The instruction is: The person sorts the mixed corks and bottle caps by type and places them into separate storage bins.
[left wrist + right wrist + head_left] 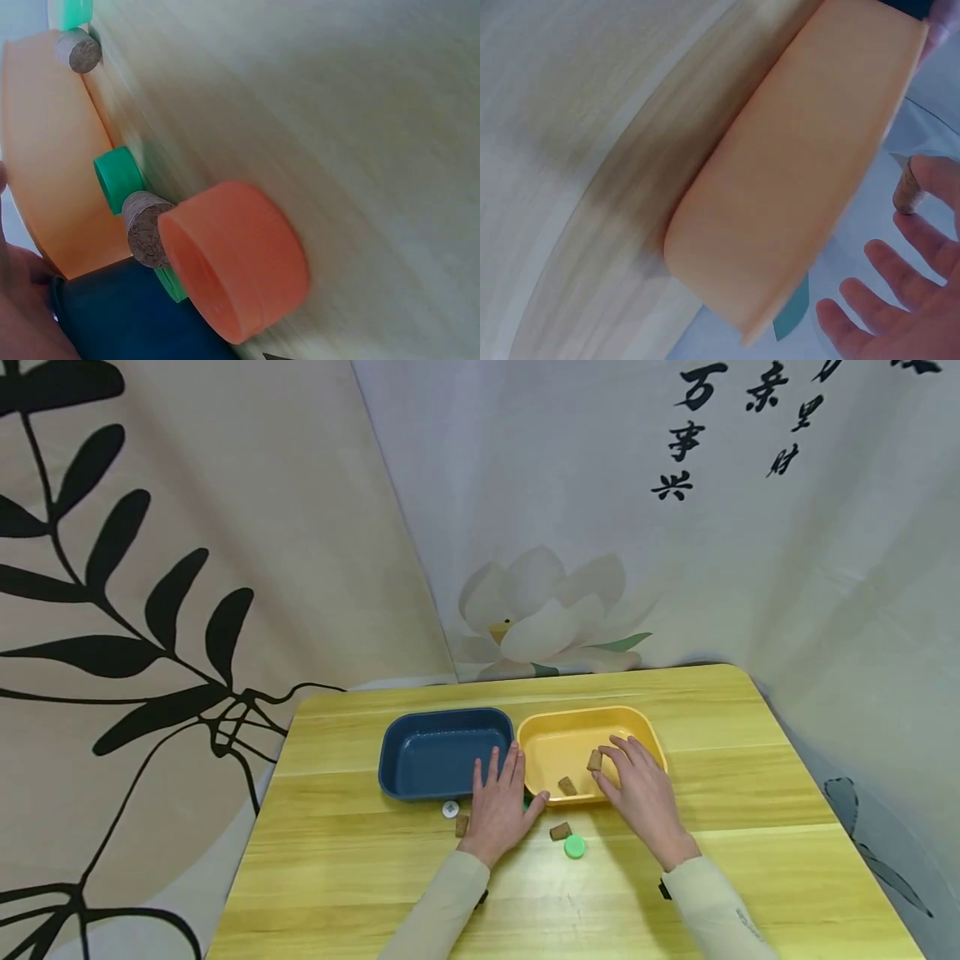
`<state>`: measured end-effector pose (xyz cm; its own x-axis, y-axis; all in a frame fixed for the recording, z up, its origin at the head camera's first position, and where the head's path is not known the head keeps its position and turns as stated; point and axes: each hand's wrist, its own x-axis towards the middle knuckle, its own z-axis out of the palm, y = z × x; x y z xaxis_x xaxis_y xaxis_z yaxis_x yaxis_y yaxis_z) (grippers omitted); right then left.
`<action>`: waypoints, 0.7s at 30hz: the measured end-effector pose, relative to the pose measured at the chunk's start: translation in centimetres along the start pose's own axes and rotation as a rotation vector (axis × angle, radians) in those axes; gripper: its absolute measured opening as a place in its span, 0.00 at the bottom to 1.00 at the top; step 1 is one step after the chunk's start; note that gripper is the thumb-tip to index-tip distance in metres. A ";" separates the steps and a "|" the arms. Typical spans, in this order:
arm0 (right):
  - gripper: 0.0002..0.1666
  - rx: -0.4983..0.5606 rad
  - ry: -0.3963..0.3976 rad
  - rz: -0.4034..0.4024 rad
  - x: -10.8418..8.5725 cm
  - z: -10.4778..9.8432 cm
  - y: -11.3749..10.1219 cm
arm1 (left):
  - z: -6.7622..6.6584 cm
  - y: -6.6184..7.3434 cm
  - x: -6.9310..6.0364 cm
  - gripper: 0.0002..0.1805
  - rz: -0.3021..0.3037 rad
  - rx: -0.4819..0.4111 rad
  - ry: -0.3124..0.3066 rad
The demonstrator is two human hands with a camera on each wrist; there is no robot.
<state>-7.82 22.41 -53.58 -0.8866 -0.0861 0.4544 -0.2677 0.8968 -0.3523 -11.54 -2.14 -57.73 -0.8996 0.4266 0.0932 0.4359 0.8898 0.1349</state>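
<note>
My right hand [647, 795] pinches a small cork [594, 761] between thumb and index finger over the yellow tray [553, 745]. In the right wrist view the held cork [908, 191] sits at the fingertips, other fingers spread. Another cork [567, 787] lies inside that tray. With fingers extended, my left hand [495, 817] rests at the adjoining rims of the yellow tray and the dark blue tray [438, 760]. Near it, the left wrist view has an orange bottle cap [244, 259], a cork [146, 229] and a green cap [120, 178].
On the wooden table [337, 860], a cork [560, 832] and a light green cap [574, 847] lie in front of the yellow tray. A white round piece [450, 809] and a cork [461, 826] lie before the blue tray. Printed cloth [562, 527] hangs behind.
</note>
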 end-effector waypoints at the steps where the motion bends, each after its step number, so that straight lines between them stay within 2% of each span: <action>1: 0.25 0.000 -0.016 0.011 0.2 0.2 0.1 | 0.1 0.0 0.0 0.47 0.001 -0.003 0.007; 7: 0.26 0.007 -0.120 0.063 1.5 1.3 -0.4 | 0.2 0.0 -0.1 0.47 0.000 0.002 0.011; 15: 0.23 -0.015 -0.189 0.108 2.6 2.7 -0.7 | 0.1 0.0 -0.1 0.46 0.014 -0.011 0.036; 21: 0.23 -0.039 -0.251 0.140 2.9 3.5 -0.3 | 0.0 0.0 -0.1 0.47 0.006 0.017 0.008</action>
<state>-11.66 20.38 -55.01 -0.9809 -0.0604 0.1848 -0.1253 0.9232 -0.3633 -11.43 -2.21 -57.75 -0.8968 0.4306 0.1017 0.4407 0.8899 0.1179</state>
